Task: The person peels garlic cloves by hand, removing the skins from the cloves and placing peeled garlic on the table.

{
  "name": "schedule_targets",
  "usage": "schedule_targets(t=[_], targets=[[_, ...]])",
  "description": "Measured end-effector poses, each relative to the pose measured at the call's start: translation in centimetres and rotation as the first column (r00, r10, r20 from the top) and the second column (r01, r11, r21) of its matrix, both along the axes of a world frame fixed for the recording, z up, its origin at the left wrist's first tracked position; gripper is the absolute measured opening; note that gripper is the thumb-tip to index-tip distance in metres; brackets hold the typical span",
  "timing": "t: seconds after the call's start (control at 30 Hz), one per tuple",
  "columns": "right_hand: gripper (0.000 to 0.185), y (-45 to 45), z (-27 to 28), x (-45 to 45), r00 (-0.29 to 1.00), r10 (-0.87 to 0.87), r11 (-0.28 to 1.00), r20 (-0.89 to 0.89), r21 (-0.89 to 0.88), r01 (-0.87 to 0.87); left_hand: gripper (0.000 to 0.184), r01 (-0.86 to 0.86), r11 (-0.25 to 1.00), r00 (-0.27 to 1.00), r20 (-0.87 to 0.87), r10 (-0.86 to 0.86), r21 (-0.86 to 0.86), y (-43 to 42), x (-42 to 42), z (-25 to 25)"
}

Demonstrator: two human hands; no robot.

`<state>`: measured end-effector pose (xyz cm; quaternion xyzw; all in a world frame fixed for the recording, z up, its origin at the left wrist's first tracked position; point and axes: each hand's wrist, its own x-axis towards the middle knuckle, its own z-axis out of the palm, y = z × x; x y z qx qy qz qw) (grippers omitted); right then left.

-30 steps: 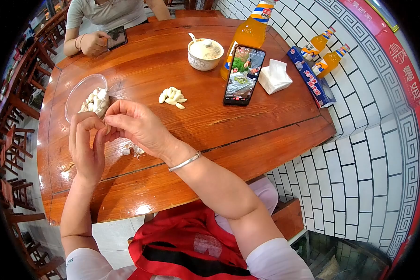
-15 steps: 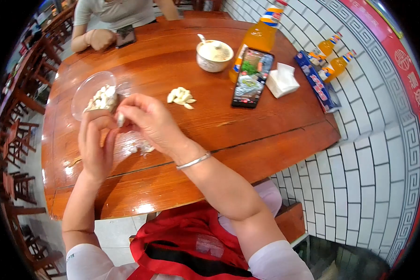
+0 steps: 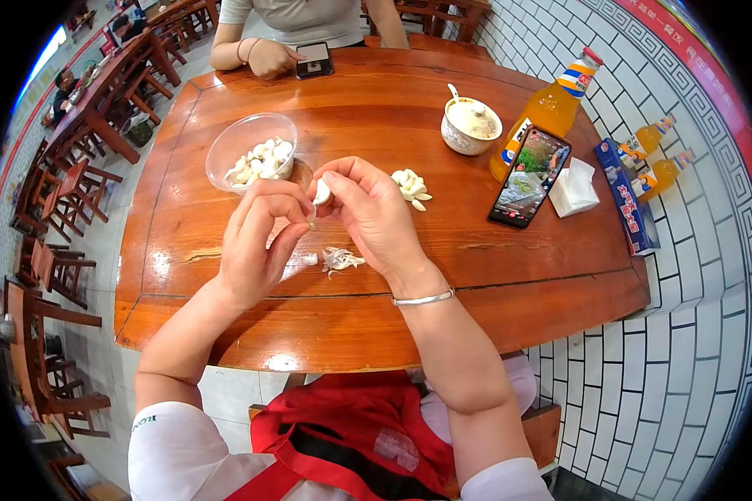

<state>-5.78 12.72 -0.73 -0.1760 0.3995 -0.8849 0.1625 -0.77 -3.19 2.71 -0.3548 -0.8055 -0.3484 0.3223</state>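
Note:
A white garlic clove (image 3: 322,194) is pinched between the thumb and fingers of my right hand (image 3: 366,210), which wears a silver bangle. Just to its left, my left hand (image 3: 263,234) is closed in a pinch, with a small pale shred of garlic skin (image 3: 312,224) at its fingertips. Beneath the hands, loose garlic skins (image 3: 341,260) lie on the wooden table. Beyond my left hand stands a clear plastic bowl (image 3: 219,157) holding many unpeeled cloves (image 3: 263,160). Several peeled cloves (image 3: 411,187) form a small pile to the right of my right hand.
A phone (image 3: 528,177) leans against an orange soda bottle (image 3: 554,107). Nearby are a lidded ceramic bowl (image 3: 468,138) with a spoon, napkins (image 3: 574,189) and a blue box (image 3: 628,204) by the tiled wall. Across the table, a person's hand (image 3: 270,58) touches another phone (image 3: 314,60).
The camera view has turned, so the table's contents sit farther right. My hands remain close together, and the clove shows more clearly. The person opposite now has a finger on their phone.

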Motion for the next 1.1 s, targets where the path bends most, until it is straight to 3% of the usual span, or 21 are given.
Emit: schedule_targets(t=[0.07, 0.17, 0.37, 0.47, 0.67, 0.77, 0.87, 1.1], targets=[[0.01, 0.1, 0.0, 0.0, 1.0, 0.026, 0.999, -0.006, 0.018, -0.026, 0.014, 0.03, 1.0, 0.999, 0.019, -0.031, 0.006, -0.1, -0.1, -0.1], [0.011, 0.2, 0.1, 0.0, 1.0, -0.009, 0.999, -0.019, 0.052, 0.01, 0.011, 0.12, 0.968, 0.959, 0.225, -0.171, 0.222, -0.2, 0.0, -1.3], [0.013, 0.7, 0.3, -0.4, 0.997, -0.061, 0.998, -0.039, 0.022, 0.062, 0.01, 0.141, 0.92, 0.863, 0.41, -0.295, 0.365, -0.4, 0.6, -1.2], [0.014, 0.7, 0.4, -0.5, 0.995, -0.058, 0.997, -0.085, 0.043, 0.062, 0.013, 0.031, 0.977, 0.932, 0.347, -0.104, 0.21, -0.4, 0.4, -1.0], [0.012, 0.2, 0.6, -0.1, 0.95, -0.152, 0.962, -0.273, 0.18, 0.205, 0.018, -0.017, 0.999, 0.989, 0.15, 0.009, 0.052, -0.6, -0.1, 0.1], [0.01, -0.1, 0.7, 0.1, 0.939, -0.166, 0.956, -0.302, 0.185, 0.228, 0.019, -0.085, 0.992, 0.99, 0.122, 0.074, 0.089, -0.2, -0.1, 0.1], [0.01, 0.0, 0.6, 0.1, 0.914, -0.136, 0.942, -0.383, 0.235, 0.239, 0.02, -0.153, 0.976, 0.97, 0.211, 0.119, 0.153, 0.1, 0.0, -0.3], [0.011, -0.2, 0.6, 0.5, 0.939, -0.084, 0.966, -0.332, 0.206, 0.16, 0.019, -0.185, 0.98, 0.971, 0.167, 0.17, 0.079, 0.2, -0.2, -0.4]])
